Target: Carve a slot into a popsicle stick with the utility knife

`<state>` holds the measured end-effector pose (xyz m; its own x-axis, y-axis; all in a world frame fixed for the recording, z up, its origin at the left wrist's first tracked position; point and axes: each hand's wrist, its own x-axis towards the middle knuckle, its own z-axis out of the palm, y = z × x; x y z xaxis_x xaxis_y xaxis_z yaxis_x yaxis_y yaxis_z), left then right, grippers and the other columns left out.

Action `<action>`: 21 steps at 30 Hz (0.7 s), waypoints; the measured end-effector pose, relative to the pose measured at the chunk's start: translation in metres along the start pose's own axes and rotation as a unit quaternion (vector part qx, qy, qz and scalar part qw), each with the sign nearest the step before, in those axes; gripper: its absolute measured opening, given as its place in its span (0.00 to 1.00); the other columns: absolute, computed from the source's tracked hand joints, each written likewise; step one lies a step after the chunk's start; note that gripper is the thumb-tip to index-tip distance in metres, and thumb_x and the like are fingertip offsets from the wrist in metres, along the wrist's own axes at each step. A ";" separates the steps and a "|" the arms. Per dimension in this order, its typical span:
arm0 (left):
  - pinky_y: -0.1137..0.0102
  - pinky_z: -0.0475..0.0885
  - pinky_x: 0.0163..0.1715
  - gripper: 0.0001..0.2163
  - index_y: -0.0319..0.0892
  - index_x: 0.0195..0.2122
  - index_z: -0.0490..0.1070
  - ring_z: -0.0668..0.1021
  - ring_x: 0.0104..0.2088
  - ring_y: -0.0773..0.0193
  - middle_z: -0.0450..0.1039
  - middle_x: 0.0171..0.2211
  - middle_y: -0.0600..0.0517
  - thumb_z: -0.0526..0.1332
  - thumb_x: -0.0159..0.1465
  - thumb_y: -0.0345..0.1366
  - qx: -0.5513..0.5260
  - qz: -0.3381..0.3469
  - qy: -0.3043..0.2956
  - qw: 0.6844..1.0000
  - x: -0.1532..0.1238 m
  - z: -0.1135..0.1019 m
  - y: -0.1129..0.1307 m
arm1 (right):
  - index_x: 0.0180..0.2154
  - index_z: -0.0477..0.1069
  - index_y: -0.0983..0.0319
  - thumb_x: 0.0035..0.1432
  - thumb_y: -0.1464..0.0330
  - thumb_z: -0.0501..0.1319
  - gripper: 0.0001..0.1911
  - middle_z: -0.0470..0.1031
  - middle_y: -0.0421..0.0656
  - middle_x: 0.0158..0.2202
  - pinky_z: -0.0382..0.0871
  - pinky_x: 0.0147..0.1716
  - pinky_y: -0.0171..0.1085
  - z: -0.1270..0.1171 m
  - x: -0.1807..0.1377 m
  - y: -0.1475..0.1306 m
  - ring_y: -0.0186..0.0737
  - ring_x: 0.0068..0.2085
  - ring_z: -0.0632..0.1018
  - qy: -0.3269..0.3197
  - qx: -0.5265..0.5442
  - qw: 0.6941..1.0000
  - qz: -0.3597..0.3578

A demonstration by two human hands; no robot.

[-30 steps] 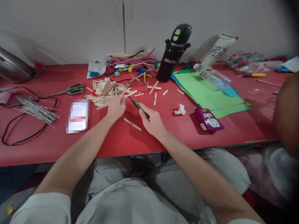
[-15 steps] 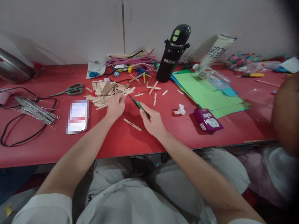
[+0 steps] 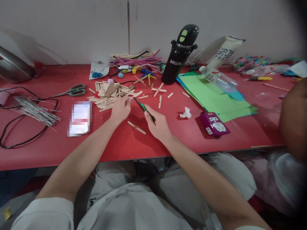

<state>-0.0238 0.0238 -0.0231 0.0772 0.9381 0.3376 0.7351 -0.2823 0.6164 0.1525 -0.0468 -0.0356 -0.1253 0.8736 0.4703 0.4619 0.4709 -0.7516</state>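
My right hand (image 3: 158, 125) is closed around a green and black craft knife (image 3: 149, 112), its blade pointing up and left. The knife tip is close beside the fingers of my left hand (image 3: 121, 110). Those fingers are pinched on a wooden craft stick (image 3: 137, 94), whose far end sticks out beyond them. Behind my left hand lies a heap of craft sticks (image 3: 105, 97), partly covered by it. A single notched craft stick (image 3: 136, 127) rests on the red table (image 3: 117, 145) between my forearms.
Left are a phone (image 3: 79, 118), green-handled scissors (image 3: 78, 90) and a wire bundle (image 3: 37, 111). A black bottle (image 3: 178, 59) stands behind. To the right are crumpled tissue (image 3: 185, 112), a purple socket block (image 3: 214, 124), green paper (image 3: 216, 103) and another person's arm (image 3: 294, 118).
My left hand has shifted slightly right with the stick, closer to the knife blade. The right hand keeps nearly the same position and grip; the whole view has shifted slightly.
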 end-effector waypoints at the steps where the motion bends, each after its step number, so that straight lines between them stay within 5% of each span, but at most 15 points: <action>1: 0.67 0.57 0.29 0.13 0.44 0.23 0.58 0.68 0.28 0.62 0.66 0.23 0.52 0.48 0.66 0.37 0.003 0.000 0.000 1.000 0.000 0.000 0.000 | 0.58 0.69 0.64 0.66 0.62 0.51 0.23 0.78 0.49 0.49 0.73 0.50 0.45 0.000 0.000 0.000 0.46 0.48 0.79 0.001 0.000 1.000 0.002; 21: 0.67 0.56 0.28 0.13 0.43 0.23 0.57 0.66 0.26 0.64 0.66 0.22 0.52 0.49 0.66 0.37 0.013 -0.013 -0.006 1.000 -0.001 0.000 0.002 | 0.58 0.69 0.64 0.66 0.64 0.52 0.22 0.75 0.48 0.54 0.70 0.55 0.47 0.001 0.000 0.002 0.47 0.56 0.75 0.000 -0.003 1.000 -0.008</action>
<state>-0.0228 0.0220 -0.0220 0.0667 0.9473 0.3134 0.7541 -0.2536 0.6058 0.1527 -0.0455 -0.0378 -0.1321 0.8656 0.4830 0.4648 0.4845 -0.7411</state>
